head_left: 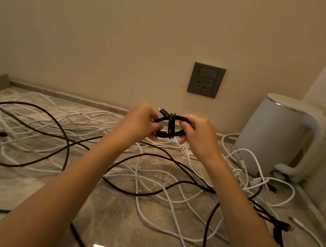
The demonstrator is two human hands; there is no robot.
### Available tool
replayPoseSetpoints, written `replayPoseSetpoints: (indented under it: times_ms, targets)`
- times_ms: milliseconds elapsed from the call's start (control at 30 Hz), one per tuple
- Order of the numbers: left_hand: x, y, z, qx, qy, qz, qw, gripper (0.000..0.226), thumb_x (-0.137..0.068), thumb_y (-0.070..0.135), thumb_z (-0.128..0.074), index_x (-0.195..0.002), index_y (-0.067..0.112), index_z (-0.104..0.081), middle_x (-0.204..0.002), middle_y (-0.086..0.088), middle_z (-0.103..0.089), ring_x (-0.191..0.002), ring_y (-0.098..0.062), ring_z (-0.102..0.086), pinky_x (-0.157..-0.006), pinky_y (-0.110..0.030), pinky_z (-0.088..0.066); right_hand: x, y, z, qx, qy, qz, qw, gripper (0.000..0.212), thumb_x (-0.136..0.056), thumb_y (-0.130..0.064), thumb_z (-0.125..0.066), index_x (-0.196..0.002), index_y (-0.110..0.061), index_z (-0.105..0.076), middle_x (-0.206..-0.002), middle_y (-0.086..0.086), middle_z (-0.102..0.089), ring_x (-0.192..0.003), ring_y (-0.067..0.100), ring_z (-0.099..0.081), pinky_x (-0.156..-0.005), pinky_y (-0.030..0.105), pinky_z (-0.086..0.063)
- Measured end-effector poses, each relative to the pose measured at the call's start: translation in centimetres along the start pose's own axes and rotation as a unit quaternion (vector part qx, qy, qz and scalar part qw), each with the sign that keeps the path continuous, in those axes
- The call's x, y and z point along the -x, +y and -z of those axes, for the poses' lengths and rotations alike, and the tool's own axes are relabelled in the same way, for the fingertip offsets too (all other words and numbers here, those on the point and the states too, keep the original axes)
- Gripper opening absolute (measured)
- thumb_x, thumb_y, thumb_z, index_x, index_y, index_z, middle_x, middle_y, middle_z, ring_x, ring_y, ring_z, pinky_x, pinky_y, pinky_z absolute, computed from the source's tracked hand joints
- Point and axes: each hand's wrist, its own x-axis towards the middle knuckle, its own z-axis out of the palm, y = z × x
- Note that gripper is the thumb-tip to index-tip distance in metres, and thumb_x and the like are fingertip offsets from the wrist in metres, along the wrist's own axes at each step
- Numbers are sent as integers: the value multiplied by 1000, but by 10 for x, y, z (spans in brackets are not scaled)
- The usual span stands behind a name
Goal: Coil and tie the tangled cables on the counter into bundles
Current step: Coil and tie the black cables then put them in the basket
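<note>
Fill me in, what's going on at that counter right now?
A person holds a small black cable coil in both hands above the counter. The left hand grips one end of the coil and the right hand grips the other. Turns of cable are wrapped across the coil's middle. Loose white cables and black cables lie tangled over the counter. A white kettle stands on the right.

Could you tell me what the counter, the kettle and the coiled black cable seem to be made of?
Counter: polished stone, probably marble or a lookalike; grey-brown veining and a sharp light reflection. Kettle: likely matte white plastic; dull surface, shiny metal-looking band at the lid. Coiled black cable: probably rubbery plastic jacket; smooth with faint sheen.
</note>
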Motion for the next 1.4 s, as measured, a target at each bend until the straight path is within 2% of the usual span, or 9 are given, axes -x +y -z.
replayPoseSetpoints:
  times_ms: [133, 233, 300, 400, 567, 900, 1000, 1167, 1400]
  targets:
    - [-1, -2, -2, -56, 75, 51, 994, 30, -90, 22, -59, -77, -4, -66, -66, -17, -69, -60, -23, -68, -66, -32, -56, 5, -11, -8, 35, 23, 60, 997, 21, -95, -4, -47, -97, -3, -68, -60, 5, -59, -52, 18, -60, -60, 32, -47]
    - [0, -1, -6, -73, 59, 75, 993, 24, -95, 14, -49, -83, -3, -60, -74, -21, -69, -68, -30, -68, -72, -38, -56, 8, -14, -16, 52, 41, 63, 996, 21, -94, -6, -46, -97, -1, -66, -68, 12, -64, -63, 31, -62, -65, 45, -47]
    - [1, 2, -11, -118, 55, 65, 989, 11, -92, 3, -50, -95, -1, -60, -91, -22, -66, -80, -35, -66, -71, -39, -55, 9, -13, -19, 94, 45, 29, 994, 23, -95, -12, -45, -94, 1, -65, -75, 18, -65, -68, 34, -61, -63, 43, -46]
    - [6, 7, -18, -203, 48, 54, 976, 22, -89, -4, -52, -111, -1, -56, -108, -19, -61, -98, -32, -58, -70, -30, -41, 10, -12, -18, 181, 28, -21, 983, 24, -96, -19, -46, -95, -1, -62, -85, 18, -64, -73, 31, -52, -60, 33, -31]
    - [11, 14, -22, -251, 21, 31, 967, 23, -93, -4, -39, -112, -3, -52, -113, -22, -56, -101, -34, -53, -71, -30, -34, 10, -13, -18, 221, -20, -36, 974, 17, -97, -3, -39, -104, -1, -55, -98, 17, -64, -89, 33, -56, -64, 30, -27]
    - [5, 6, -20, -145, -10, 52, 988, 25, -94, -2, -32, -119, 0, -34, -106, -25, -56, -88, -39, -60, -75, -44, -50, 12, -21, -11, 223, -83, -65, 969, 16, -94, 3, -37, -84, -7, -43, -101, 24, -61, -93, 39, -54, -64, 32, -28]
    - [4, 8, -10, -47, -10, 65, 997, 18, -97, 10, -37, -113, 3, -40, -94, -17, -56, -79, -30, -61, -69, -42, -55, 5, -19, -10, 150, -71, -111, 980, 19, -98, -6, -38, -93, 0, -55, -99, 22, -63, -89, 36, -56, -65, 32, -34]
    - [23, 19, 23, 112, -66, 90, 987, 18, -97, 15, -44, -100, 3, -57, -67, -9, -60, -50, -13, -56, -47, -19, -51, 10, -33, 5, -140, -90, -209, 964, 23, -99, -10, -42, -107, 2, -60, -63, 10, -63, -43, 9, -59, -46, 19, -47]
    - [89, 3, 84, 196, -76, 110, 971, 26, -99, 10, -37, -102, -2, -60, -72, -14, -67, -53, -14, -63, -59, -24, -57, 45, -88, 6, -327, -151, -227, 905, 10, -96, 3, -45, -104, 3, -52, -110, 28, -60, -73, 25, -68, -61, 23, -59]
